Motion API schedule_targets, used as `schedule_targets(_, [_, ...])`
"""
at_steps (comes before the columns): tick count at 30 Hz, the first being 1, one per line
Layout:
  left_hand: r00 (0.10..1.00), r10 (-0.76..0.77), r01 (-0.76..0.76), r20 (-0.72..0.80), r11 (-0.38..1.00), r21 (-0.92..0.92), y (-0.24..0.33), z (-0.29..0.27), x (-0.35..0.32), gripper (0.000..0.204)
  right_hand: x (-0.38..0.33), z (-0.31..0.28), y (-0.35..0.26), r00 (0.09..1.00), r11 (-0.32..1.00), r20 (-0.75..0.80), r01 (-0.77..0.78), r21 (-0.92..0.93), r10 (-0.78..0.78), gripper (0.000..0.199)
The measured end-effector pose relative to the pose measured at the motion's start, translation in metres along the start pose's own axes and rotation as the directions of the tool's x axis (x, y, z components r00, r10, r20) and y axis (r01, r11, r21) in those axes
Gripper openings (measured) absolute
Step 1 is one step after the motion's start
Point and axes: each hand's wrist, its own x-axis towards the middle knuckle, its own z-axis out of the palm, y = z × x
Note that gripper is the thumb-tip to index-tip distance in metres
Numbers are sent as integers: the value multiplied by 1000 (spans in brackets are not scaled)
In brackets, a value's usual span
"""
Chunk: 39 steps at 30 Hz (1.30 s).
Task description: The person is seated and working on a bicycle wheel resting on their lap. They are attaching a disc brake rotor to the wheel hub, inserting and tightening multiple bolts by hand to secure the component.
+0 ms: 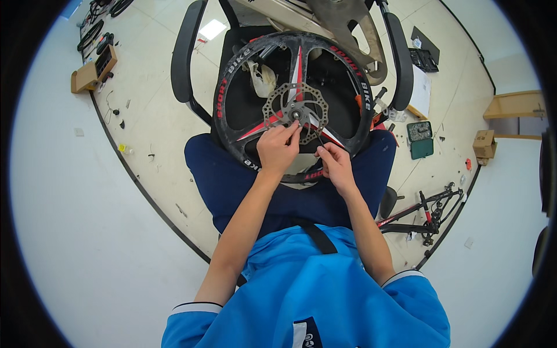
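Observation:
A black bicycle wheel (pixel 234 119) with three broad red-and-white spokes lies across a chair seat, its near rim at my knees. A silver brake rotor (pixel 272 100) with a wavy, perforated edge sits on its hub. My left hand (pixel 277 149) is closed, thumb and fingertips pinched at the axle end (pixel 296 115) in the rotor's middle. Close to the rotor's lower right edge, my right hand (pixel 336 166) is closed on a thin dark tool (pixel 320 139), its tip pointing up toward the rotor. Its exact kind is too small to make out.
Chair armrests (pixel 184 52) flank the wheel, and a pale frame part (pixel 362 35) stands beyond. On the floor at right lie a green case (pixel 422 148), a black toolbox (pixel 424 60) and a bicycle frame (pixel 426 214). Cardboard boxes (pixel 86 77) stand by the left wall.

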Motion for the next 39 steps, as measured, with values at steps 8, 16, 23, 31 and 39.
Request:
schedule_targets(8, [998,49,-51,36,997,59,3,1,4,16,6,4,-11,1000,991,14,17,130,-19,25])
schedule_targets(16, [999,12,-11,44,1000,-8,-3,0,3,17,25,0,-17,908,869,-36,388,-307,-418,28])
schedule_targets(23, [998,-14,13,55,1000,17,-5,-1,0,14,33,11,-36,954,955,-88,276,-109,-286,25])
schedule_targets(31, [996,8,-12,87,999,50,-5,-1,0,17,43,22,-28,896,889,-91,410,-203,-434,17])
schedule_targets(39, [996,15,-19,85,999,49,-6,1,-2,20,43,28,-34,740,615,64,602,-509,-670,13])
